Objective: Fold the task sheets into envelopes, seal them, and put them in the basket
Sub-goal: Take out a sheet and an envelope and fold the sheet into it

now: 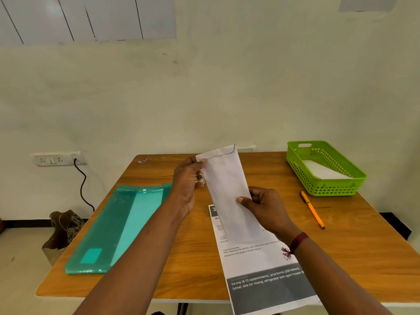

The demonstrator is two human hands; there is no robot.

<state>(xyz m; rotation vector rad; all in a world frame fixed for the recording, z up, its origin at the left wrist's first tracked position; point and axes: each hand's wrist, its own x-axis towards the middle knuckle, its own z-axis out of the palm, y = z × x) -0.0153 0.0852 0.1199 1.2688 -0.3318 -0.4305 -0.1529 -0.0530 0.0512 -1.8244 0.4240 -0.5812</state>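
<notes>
You hold the envelope point(227, 194) above the sheet point(256, 261), left hand point(186, 185) pinching its top corner, right hand point(266, 209) gripping its side, with the basket point(327, 190) beyond the sheet's right.

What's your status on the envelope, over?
Grip: left hand and right hand both pinch the envelope, held over the sheet lying flat. Basket far right, white paper inside. Pen near it, path open.

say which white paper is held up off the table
The plain envelope, pinched by the left hand and right hand. The printed sheet lies flat on the table; a third white piece lies in the basket.
</notes>
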